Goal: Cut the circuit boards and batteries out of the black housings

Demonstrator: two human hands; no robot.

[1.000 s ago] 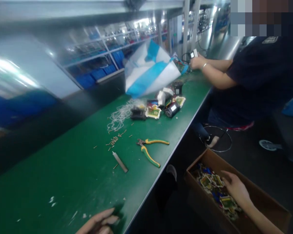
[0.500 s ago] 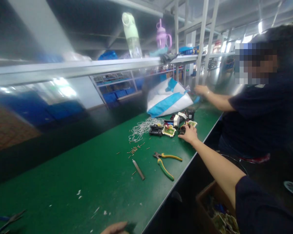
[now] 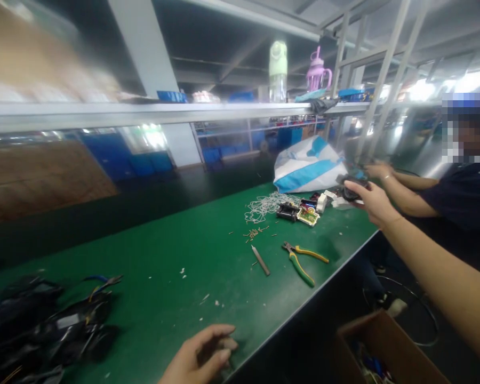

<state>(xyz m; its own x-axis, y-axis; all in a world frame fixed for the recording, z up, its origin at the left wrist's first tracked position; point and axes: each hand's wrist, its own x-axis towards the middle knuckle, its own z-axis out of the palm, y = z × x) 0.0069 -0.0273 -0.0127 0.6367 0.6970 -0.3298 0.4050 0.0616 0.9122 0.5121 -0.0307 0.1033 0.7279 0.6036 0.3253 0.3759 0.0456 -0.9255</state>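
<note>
My right hand is raised over the far right of the green table, its fingers closed around a black plastic housing. Below and left of it lie a second black housing, an open casing with a green circuit board and a small white block. Near the front edge my left hand hovers with curved fingers apart and nothing in them. Between the hands lie yellow-green cutting pliers, a thin grey blade-like tool, several small screws or pins and tangled white wires.
Black devices are piled at the left, with blue-handled pliers beside them. A white-and-blue bag stands at the back. A shelf bears bottles. A cardboard box sits below the edge; a co-worker's hand is beyond mine.
My right hand has lifted the black housing up from the parts cluster and away to the right. My left hand has come further into view. The camera has turned left.
</note>
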